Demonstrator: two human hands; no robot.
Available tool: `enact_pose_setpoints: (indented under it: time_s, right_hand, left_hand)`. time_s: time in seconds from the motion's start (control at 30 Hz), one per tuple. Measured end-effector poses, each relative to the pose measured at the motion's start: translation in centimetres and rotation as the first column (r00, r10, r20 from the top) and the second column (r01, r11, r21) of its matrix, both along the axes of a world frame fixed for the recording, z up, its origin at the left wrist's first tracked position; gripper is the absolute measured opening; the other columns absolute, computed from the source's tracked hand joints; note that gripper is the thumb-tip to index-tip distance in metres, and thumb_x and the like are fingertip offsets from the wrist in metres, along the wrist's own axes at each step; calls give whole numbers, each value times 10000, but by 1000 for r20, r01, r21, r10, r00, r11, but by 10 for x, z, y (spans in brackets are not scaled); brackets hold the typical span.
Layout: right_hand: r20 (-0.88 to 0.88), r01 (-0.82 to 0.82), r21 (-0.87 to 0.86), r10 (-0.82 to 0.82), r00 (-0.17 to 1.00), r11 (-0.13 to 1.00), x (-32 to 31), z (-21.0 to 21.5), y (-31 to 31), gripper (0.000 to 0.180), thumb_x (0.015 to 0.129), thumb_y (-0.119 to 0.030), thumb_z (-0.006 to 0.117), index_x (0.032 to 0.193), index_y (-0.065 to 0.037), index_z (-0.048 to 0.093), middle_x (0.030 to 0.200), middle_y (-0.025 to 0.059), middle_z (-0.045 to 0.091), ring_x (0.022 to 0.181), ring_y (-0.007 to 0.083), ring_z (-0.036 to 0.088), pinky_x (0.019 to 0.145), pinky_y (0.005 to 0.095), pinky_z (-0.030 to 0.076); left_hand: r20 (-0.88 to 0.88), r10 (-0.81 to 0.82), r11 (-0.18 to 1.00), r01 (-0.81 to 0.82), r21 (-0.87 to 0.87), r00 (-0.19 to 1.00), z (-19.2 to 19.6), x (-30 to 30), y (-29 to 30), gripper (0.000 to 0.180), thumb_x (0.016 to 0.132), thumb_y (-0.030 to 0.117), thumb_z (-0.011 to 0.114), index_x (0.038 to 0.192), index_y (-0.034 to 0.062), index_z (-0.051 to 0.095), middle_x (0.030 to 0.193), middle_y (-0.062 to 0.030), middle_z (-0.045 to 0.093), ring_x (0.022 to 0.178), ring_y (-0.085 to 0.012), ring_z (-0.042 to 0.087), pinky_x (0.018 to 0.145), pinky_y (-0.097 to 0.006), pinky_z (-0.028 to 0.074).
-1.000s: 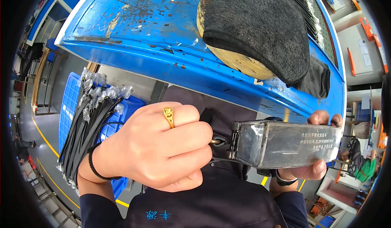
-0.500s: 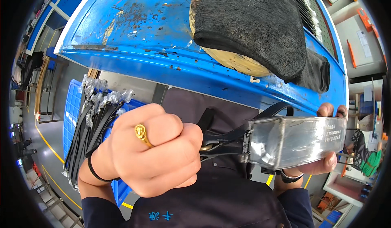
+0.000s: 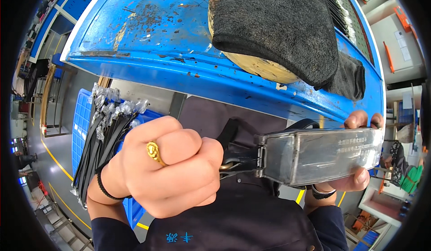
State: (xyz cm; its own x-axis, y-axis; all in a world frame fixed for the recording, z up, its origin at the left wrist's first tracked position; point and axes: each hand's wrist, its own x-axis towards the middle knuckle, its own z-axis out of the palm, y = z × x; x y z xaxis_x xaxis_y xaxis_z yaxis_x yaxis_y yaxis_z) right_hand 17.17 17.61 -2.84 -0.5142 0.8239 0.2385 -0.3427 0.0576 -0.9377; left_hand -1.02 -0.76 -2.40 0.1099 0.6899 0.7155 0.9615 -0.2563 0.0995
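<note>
Blue workbench, dark cloth, blue crate.

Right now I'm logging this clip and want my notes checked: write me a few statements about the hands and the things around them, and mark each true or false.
1. The left hand is closed in a fist at the end of a clear plastic sleeve. True.
2. The right hand hangs free, holding nothing. False: it grips the sleeve's far end.
3. A gold ring sits on a left-hand finger. True.
4. The blue crate holds yellow cloths. False: it holds black bagged straps.
5. A dark cloth lies on the blue table. True.
</note>
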Motion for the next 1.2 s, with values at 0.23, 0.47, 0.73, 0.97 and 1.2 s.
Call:
enact_pose_setpoints:
  time_s: [0.23,0.47,0.73,0.97,1.2]
  right_hand:
    - [-179,26,-48,-34,983,999,6,4,8,843,515,-321,775,1192,-87,333,960,126,433,782,186,483,687,303,517]
    - [-198,13,223,32,980,975,-7,-11,-2,833,621,-454,708,1198,-5,308,900,183,470,710,149,426,664,212,351]
    - [-375,-230,-38,200,905,972,1,1,21,732,686,-392,583,1244,-21,288,1143,194,408,998,266,455,847,395,413]
    - [-369,-352,-26,318,873,936,-34,25,79,471,881,-255,459,1234,49,384,1191,214,489,1097,319,499,928,436,425]
    - [320,-130,558,-68,945,820,-88,17,107,655,751,-356,683,1178,80,446,1069,169,552,990,196,527,854,280,410]
  left_hand:
    - [120,-79,996,82,-26,990,0,-10,-5,183,668,191,573,574,40,532,731,-77,537,539,-172,466,411,-246,351]
    - [188,-45,996,59,-69,981,1,-6,-6,102,551,129,564,520,62,494,704,-62,560,538,-205,464,459,-302,369]
    - [133,-81,996,84,-17,988,-7,-12,-9,131,580,160,587,572,44,527,722,-68,543,549,-173,472,410,-248,341]
    - [78,-33,994,41,-97,996,-15,-11,-9,128,553,171,589,572,58,533,711,-60,546,553,-183,473,466,-273,360]
    - [133,-56,994,68,-89,989,-31,-2,-9,114,532,147,587,587,64,532,711,-58,541,526,-174,467,474,-281,364]
